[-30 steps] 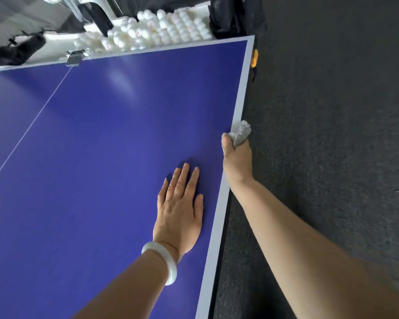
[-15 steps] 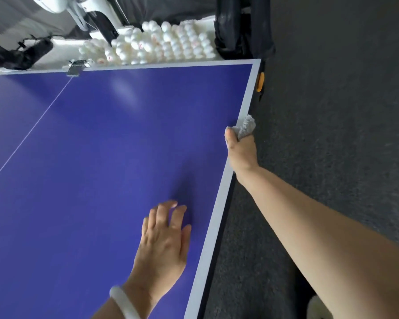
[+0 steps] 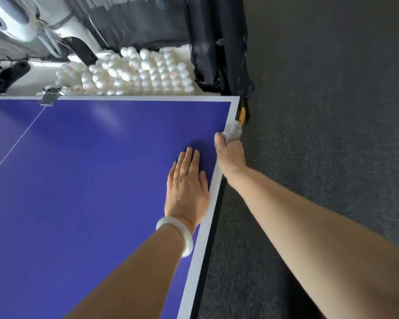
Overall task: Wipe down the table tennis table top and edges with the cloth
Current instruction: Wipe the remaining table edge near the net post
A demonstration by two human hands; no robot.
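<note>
The blue table tennis table [image 3: 90,180] fills the left of the head view, with a white border along its right side and far end. My right hand [image 3: 230,155] grips a small grey-white cloth [image 3: 234,132] against the right side edge, close to the far corner; its thumb lies on the white border and the fingers are hidden below the edge. My left hand [image 3: 187,185] rests flat on the blue top beside it, fingers straight. A white bangle circles that wrist.
Several white balls [image 3: 138,72] fill a tray beyond the far end, under a dark net [image 3: 217,47]. A metal clamp [image 3: 50,95] grips the far edge at the centre line. An orange fitting [image 3: 241,116] sits at the corner. Dark carpet [image 3: 332,134] lies to the right.
My right hand has slid the cloth along the side edge toward the far corner. My left hand lifted, moved forward and now lies flat again nearer that corner.
</note>
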